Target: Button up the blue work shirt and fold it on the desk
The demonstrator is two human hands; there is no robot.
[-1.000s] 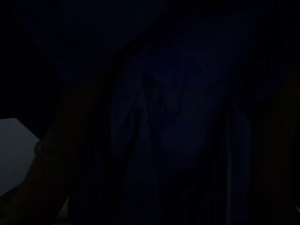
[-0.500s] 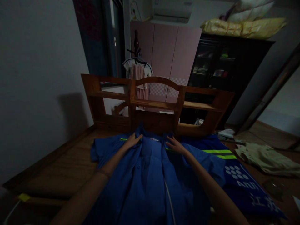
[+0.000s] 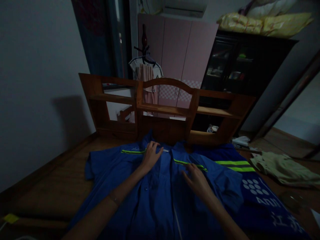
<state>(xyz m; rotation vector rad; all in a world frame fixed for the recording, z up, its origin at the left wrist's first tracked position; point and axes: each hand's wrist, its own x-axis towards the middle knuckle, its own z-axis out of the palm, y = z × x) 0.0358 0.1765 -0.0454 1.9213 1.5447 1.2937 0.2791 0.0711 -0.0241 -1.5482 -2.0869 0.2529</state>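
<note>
A blue work shirt (image 3: 155, 200) with neon yellow-green stripes lies spread front-up on a bare wooden bed platform (image 3: 62, 180). My left hand (image 3: 150, 155) rests flat on the shirt near its collar, fingers stretched out. My right hand (image 3: 196, 179) lies flat on the right chest panel, just below the stripe, fingers spread. Neither hand grips anything. A second blue garment (image 3: 252, 190) with white lettering and a yellow-green stripe lies under and to the right of the shirt.
A wooden headboard with shelves (image 3: 165, 110) stands at the far end. Behind it are a pink wardrobe (image 3: 180, 56), clothes on a hanger (image 3: 146, 71) and a dark cabinet (image 3: 240, 66) with bedding on top. An olive garment (image 3: 282, 170) lies at right.
One second ago the view was nearly black, covered by blue cloth. Since half a second ago my right hand slid down the chest toward me and my left moved toward the collar.
</note>
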